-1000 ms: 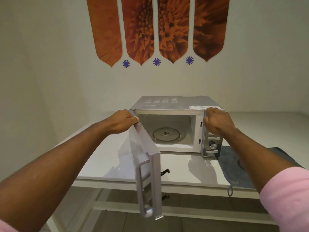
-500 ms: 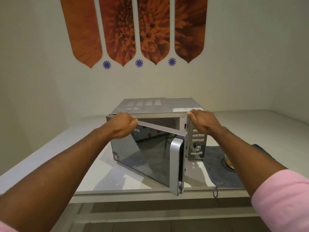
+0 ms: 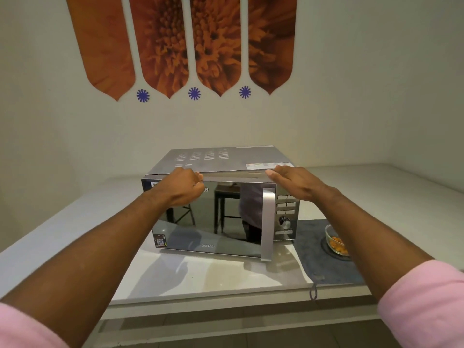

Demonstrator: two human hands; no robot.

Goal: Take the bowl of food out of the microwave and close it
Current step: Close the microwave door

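Note:
A silver microwave (image 3: pixel 226 162) stands on the white counter, its mirrored door (image 3: pixel 216 222) swung flat against the front. My left hand (image 3: pixel 184 187) curls over the door's top edge near the left. My right hand (image 3: pixel 293 183) rests with spread fingers on the microwave's top right front corner, above the button panel. A glass bowl of orange food (image 3: pixel 335 243) sits on a grey cloth to the right of the microwave, partly hidden behind my right forearm.
The grey cloth (image 3: pixel 316 259) lies at the counter's front right, a loop hanging over the edge. The white counter (image 3: pixel 200 275) runs along the wall and turns right. Orange flower panels hang on the wall above.
The door swung from wide open to flat against the microwave, pushed by my left hand. My right hand stayed on the top right corner. The bowl came into view at right.

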